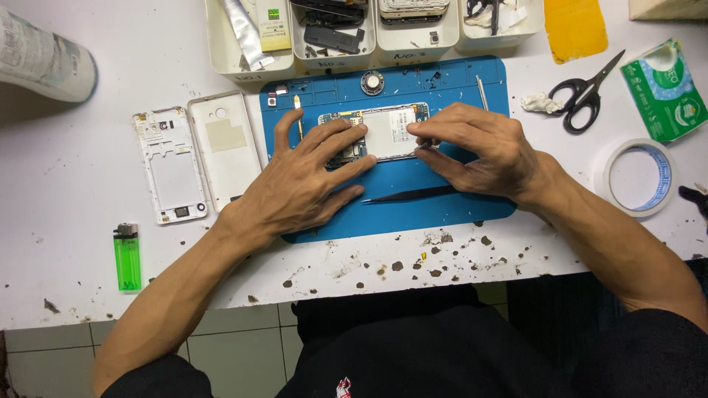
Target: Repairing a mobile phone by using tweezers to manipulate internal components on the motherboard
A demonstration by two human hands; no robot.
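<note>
The opened phone [376, 133] lay on the blue repair mat [442, 199], mid-disassembly by the look of it. The left hand [302, 180] pressed flat, fingers spread over its circuit board end. The right hand [479, 147] curled in, fingers pinching a small tool at the phone's edge. Prying here would need a steady, light touch. Black tweezers [409, 195] rested just below.

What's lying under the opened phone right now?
The opened phone lies on the blue work mat, left hand pressing its left end, right hand at its right edge. Anything beneath the phone itself is covered.
</note>
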